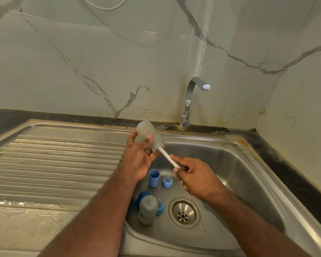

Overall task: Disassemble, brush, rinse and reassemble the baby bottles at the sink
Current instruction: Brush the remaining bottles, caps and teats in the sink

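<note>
Both forearms are bare from the lower edge of the view up to the wrists; no sleeve or cuff shows on either. The left hand (138,158) wears no glove, ring or bracelet, and a few wet, shiny spots show near its wrist. The right hand (196,178) is likewise bare, with no watch or band, and short, trimmed fingernails.
</note>
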`<state>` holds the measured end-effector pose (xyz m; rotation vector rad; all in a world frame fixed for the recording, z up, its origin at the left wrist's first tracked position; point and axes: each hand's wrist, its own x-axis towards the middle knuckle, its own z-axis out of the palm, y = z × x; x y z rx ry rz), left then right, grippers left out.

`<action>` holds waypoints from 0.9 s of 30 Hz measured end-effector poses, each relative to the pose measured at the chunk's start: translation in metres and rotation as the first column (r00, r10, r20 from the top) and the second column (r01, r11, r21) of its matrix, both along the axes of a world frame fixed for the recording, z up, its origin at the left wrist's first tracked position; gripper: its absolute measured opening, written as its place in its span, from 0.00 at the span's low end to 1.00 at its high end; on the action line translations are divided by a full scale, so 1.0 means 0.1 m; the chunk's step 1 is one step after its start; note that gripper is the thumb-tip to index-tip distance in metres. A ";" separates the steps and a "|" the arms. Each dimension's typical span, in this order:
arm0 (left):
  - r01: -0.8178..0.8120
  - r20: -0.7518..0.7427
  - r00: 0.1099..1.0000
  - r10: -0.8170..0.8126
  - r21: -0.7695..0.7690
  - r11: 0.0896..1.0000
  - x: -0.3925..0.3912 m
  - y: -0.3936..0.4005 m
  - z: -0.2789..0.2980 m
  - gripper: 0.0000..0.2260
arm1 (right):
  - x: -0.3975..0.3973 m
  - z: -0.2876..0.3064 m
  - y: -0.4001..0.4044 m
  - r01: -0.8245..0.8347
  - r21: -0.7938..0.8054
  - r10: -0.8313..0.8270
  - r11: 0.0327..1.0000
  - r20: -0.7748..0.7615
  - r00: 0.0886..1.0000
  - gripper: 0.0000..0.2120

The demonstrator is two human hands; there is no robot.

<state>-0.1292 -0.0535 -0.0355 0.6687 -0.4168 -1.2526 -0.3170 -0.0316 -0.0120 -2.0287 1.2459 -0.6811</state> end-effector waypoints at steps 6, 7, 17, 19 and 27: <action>-0.010 0.011 1.000 0.010 0.014 1.000 0.00 0.00 -0.01 0.32 | 0.13 -0.07 0.01 -0.027 -0.112 -0.003 0.993 -0.264 0.964 0.24; -0.008 0.001 1.000 0.008 0.016 1.000 0.01 0.00 -0.01 0.32 | 0.10 -0.05 0.00 -0.040 0.057 0.045 0.998 -0.093 0.995 0.23; 0.058 -0.116 0.991 -0.069 -0.092 0.994 0.05 0.04 0.03 0.22 | -0.01 0.11 0.01 -0.464 0.617 -0.168 0.636 0.697 0.697 0.16; 0.058 -0.122 0.990 -0.069 -0.094 0.994 0.06 0.04 0.05 0.22 | -0.01 0.11 0.00 -0.410 0.596 -0.088 0.690 0.632 0.770 0.16; 0.049 -0.114 0.992 -0.058 -0.079 0.996 0.00 0.07 0.06 0.27 | 0.04 0.08 0.03 -0.356 0.604 -0.194 0.712 0.658 0.728 0.16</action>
